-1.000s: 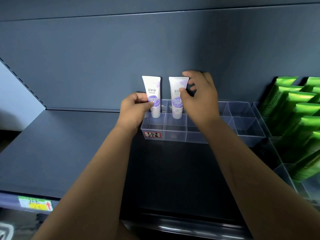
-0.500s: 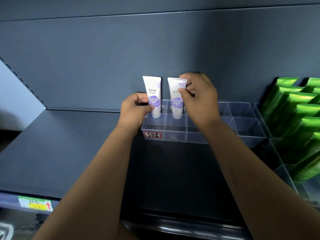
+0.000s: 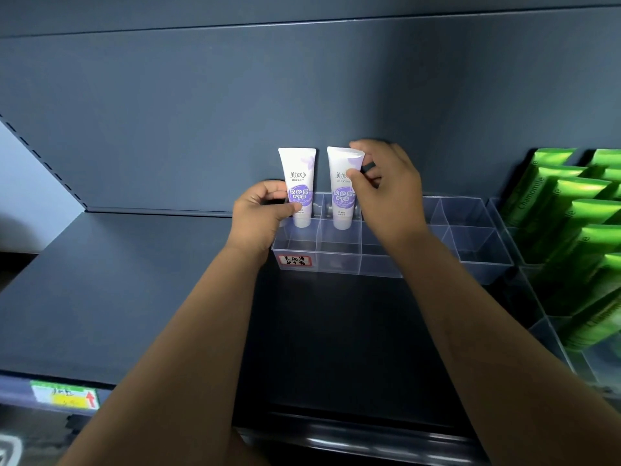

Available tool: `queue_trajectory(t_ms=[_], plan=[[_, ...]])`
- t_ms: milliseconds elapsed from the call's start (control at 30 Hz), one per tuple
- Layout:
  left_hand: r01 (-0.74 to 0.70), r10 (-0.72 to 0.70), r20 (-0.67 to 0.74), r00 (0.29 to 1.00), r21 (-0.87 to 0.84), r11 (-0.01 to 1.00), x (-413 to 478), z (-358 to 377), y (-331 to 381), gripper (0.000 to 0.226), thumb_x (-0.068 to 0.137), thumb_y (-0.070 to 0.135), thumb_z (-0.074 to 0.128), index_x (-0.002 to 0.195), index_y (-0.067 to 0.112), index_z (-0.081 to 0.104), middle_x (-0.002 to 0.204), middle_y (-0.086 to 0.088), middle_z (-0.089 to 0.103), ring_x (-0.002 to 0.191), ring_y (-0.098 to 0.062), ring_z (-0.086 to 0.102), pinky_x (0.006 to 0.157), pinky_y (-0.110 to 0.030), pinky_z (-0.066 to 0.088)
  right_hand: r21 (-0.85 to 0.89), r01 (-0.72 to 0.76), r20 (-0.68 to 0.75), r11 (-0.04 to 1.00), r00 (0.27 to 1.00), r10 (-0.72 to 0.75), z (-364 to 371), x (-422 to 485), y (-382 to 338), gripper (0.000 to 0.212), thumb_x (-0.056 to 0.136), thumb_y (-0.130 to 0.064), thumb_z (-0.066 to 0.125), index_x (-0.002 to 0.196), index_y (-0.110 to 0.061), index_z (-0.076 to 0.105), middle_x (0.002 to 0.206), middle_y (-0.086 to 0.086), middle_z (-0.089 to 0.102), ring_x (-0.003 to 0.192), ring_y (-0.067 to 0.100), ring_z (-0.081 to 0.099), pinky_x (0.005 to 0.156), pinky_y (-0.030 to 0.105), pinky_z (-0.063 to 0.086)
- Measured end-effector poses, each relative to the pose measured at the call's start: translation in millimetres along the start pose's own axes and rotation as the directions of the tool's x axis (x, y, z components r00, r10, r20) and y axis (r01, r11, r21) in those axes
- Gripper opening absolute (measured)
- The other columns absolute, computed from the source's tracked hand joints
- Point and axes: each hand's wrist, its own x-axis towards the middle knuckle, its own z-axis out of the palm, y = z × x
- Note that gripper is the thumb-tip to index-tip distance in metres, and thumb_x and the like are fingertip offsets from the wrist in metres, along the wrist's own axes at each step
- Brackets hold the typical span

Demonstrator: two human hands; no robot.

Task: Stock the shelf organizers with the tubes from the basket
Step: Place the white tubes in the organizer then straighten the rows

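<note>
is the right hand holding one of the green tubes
No, the right hand pinches the top of a white tube standing in the clear organizer, while the green tubes sit untouched further right.

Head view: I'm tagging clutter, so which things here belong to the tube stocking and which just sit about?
In the job: left white-and-purple plastic tube, held by the left hand; right white-and-purple plastic tube, pinched by the right hand; clear plastic divided organizer.
Lying about: green Chamomile tubes at right; yellow-green shelf-edge price tag.
</note>
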Motion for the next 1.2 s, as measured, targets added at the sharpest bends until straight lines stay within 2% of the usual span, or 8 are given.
queue_trajectory(t_ms=[233, 367, 467, 733, 1000, 1200], plan=[[0.006, -0.006, -0.001, 1.000, -0.008, 1.000, 0.8, 0.7, -0.5, 0.033, 0.082, -0.011, 0.075, 0.112, 0.004, 0.072, 0.106, -0.011, 0.077, 0.093, -0.022, 0.075, 0.081, -0.032, 0.062, -0.034, 0.033, -0.026, 0.999, 0.999, -0.034, -0.1, -1.9, 2.0, 0.033, 0.095, -0.018, 0.067, 0.126, -0.025, 0.062, 0.122, -0.002, 0.057, 0.098, 0.012, 0.064, 0.089, 0.034, 0.059], [0.018, -0.018, -0.001, 1.000, -0.009, 1.000, 0.0, 1.1, 0.1, 0.033, 0.083, -0.010, 0.075, 0.112, 0.004, 0.072, 0.105, -0.008, 0.078, 0.096, -0.021, 0.076, 0.082, -0.030, 0.061, -0.164, 0.085, -0.065, 0.983, 0.993, -0.097, -0.6, -1.3, 1.8, 0.035, 0.092, -0.021, 0.069, 0.126, -0.025, 0.061, 0.125, -0.001, 0.055, 0.114, 0.019, 0.057, 0.094, 0.037, 0.056], [0.025, -0.025, -0.002, 1.000, -0.007, 1.000, -0.6, 1.3, 0.6, 0.031, 0.082, -0.012, 0.074, 0.110, 0.003, 0.071, 0.104, -0.008, 0.078, 0.095, -0.020, 0.076, 0.081, -0.028, 0.061, -0.215, 0.124, -0.050, 0.969, 0.989, -0.138, -1.8, -1.1, 1.3, 0.037, 0.091, -0.019, 0.069, 0.127, -0.024, 0.061, 0.126, 0.000, 0.054, 0.118, 0.020, 0.052, 0.094, 0.035, 0.053], [0.036, -0.036, 0.007, 0.999, 0.001, 0.999, 0.8, -0.5, 0.2, 0.033, 0.082, -0.014, 0.072, 0.110, 0.004, 0.071, 0.105, -0.008, 0.078, 0.099, -0.024, 0.075, 0.092, -0.040, 0.060, -0.253, 0.154, -0.037, 0.955, 0.985, -0.168, -1.6, -3.1, 1.3, 0.043, 0.090, -0.018, 0.070, 0.131, -0.023, 0.058, 0.131, 0.001, 0.052, 0.121, 0.021, 0.049, 0.097, 0.032, 0.051], [0.082, -0.082, 0.009, 0.997, 0.010, 0.997, -2.3, -1.9, 1.5, 0.028, 0.082, -0.007, 0.077, 0.107, 0.005, 0.074, 0.103, -0.006, 0.079, 0.098, -0.024, 0.075, 0.095, -0.045, 0.059, -0.316, 0.197, -0.071, 0.928, 0.970, -0.230, -3.0, -5.0, -1.4, 0.039, 0.090, -0.015, 0.065, 0.128, -0.021, 0.061, 0.127, 0.003, 0.054, 0.114, 0.022, 0.049, 0.092, 0.037, 0.053], [0.096, -0.095, -0.031, 0.995, 0.027, 0.995, -6.5, 0.8, 6.6, 0.021, 0.085, -0.001, 0.078, 0.105, 0.005, 0.073, 0.098, -0.005, 0.079, 0.095, -0.023, 0.076, 0.093, -0.042, 0.060, -0.390, 0.277, -0.057, 0.878, 0.945, -0.323, -5.6, -10.0, -10.3, 0.039, 0.086, -0.012, 0.061, 0.124, -0.018, 0.064, 0.124, 0.006, 0.058, 0.112, 0.028, 0.052, 0.088, 0.042, 0.050]])
